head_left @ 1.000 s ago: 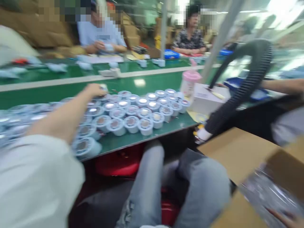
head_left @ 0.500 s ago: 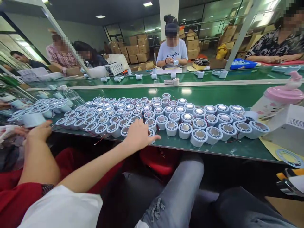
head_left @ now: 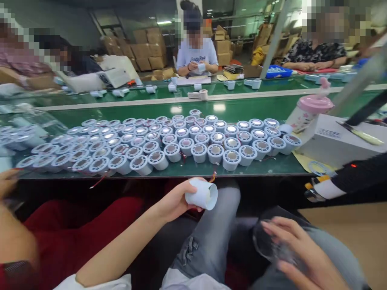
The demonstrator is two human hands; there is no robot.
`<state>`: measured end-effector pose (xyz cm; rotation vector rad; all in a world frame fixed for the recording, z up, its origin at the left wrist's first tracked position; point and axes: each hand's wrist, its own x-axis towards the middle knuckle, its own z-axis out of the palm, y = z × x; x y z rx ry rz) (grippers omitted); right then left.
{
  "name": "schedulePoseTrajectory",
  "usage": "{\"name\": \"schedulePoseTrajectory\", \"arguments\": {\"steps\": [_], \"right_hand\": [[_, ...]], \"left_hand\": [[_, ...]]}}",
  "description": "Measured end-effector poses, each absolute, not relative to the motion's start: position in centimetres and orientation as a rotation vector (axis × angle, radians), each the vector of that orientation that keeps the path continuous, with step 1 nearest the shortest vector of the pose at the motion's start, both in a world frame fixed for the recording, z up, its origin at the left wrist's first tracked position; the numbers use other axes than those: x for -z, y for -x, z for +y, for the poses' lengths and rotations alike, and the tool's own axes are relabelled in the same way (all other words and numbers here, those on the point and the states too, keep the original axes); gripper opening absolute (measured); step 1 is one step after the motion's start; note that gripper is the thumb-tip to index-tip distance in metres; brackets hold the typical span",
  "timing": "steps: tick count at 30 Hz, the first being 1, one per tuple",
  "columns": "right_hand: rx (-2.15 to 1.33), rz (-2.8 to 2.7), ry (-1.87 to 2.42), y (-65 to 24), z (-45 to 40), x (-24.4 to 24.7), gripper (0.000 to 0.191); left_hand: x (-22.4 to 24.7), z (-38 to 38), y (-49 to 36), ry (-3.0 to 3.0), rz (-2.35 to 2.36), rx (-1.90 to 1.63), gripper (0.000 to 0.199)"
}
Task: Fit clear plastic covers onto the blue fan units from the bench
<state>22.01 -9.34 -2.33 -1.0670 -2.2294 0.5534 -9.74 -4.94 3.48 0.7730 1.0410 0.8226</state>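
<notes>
My left hand (head_left: 177, 199) is closed around a light blue cylindrical housing (head_left: 198, 194), tipped on its side above my lap. Its hollow end faces right, and red and yellow wires (head_left: 214, 176) stick up behind it. At lower right, my right hand (head_left: 298, 245) grips a clear round plastic part (head_left: 263, 241) over my thigh; motion blurs its shape. Beyond both hands, rows of similar blue housings (head_left: 199, 151) stand on the green table (head_left: 254, 105), round slotted ends up, some with thin red wires.
A grey-white box (head_left: 323, 137), a pink-lidded cup (head_left: 314, 105) and a blue ring (head_left: 320, 167) are at the right end. An electric screwdriver-like tool (head_left: 325, 189) juts in below them. A co-worker's arm (head_left: 12, 225) is close on the left; others sit across the belt.
My left hand has drawn back from the rows toward my lap, now with a blue housing in it. My right hand has come into view with the clear part. The view has swung right.
</notes>
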Motion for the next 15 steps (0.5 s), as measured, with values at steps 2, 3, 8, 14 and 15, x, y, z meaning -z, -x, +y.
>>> {"name": "schedulePoseTrajectory", "arguments": {"steps": [2,3,8,14,15], "right_hand": [[-0.427,-2.322,1.068,-20.3,-9.5,1.9,0.043],[-0.348,-2.333,1.093,-19.6,-9.4,1.6,0.045],[-0.282,-2.325,1.341,-18.6,-8.0,0.5,0.047],[-0.817,-2.160,1.375,-20.2,-8.2,0.1,0.012],[-0.901,-2.113,1.366,-20.3,-8.2,0.0,0.010]], "left_hand": [[-1.7,-4.4,7.5,-0.583,0.910,-0.707,0.047],[-0.9,-4.2,6.4,-0.541,0.886,-0.650,0.047],[-0.4,-3.4,2.6,-0.851,0.696,-0.391,0.040],[-2.5,-3.0,1.9,-1.704,0.746,-0.312,0.039],[-2.4,-3.1,1.9,-1.769,0.776,-0.359,0.047]]}}
